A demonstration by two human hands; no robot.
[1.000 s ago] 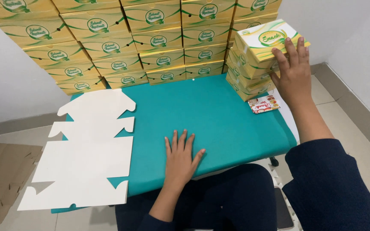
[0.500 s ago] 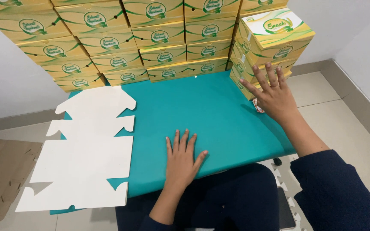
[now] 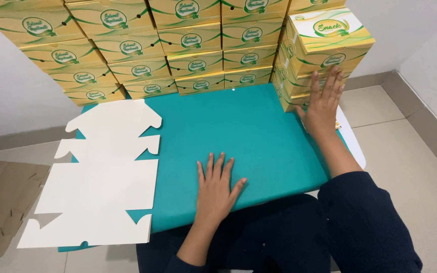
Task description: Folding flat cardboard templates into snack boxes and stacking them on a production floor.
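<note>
My left hand [image 3: 217, 186] lies flat, fingers spread, on the teal table [image 3: 249, 126] near its front edge and holds nothing. My right hand [image 3: 323, 101] is open, fingers spread, pressed against the side of a stack of yellow-and-green snack boxes [image 3: 324, 48] at the table's right edge. A flat white die-cut carton blank [image 3: 97, 177] lies on the left part of the table and overhangs its edge.
A wall of stacked yellow-and-green boxes [image 3: 142, 50] runs along the back of the table. Flattened brown cardboard [image 3: 1, 202] lies on the floor at the left. White walls and tiled floor surround the table.
My right hand came down from the top box of the right stack to the stack's lower side. My left hand stayed flat on the table.
</note>
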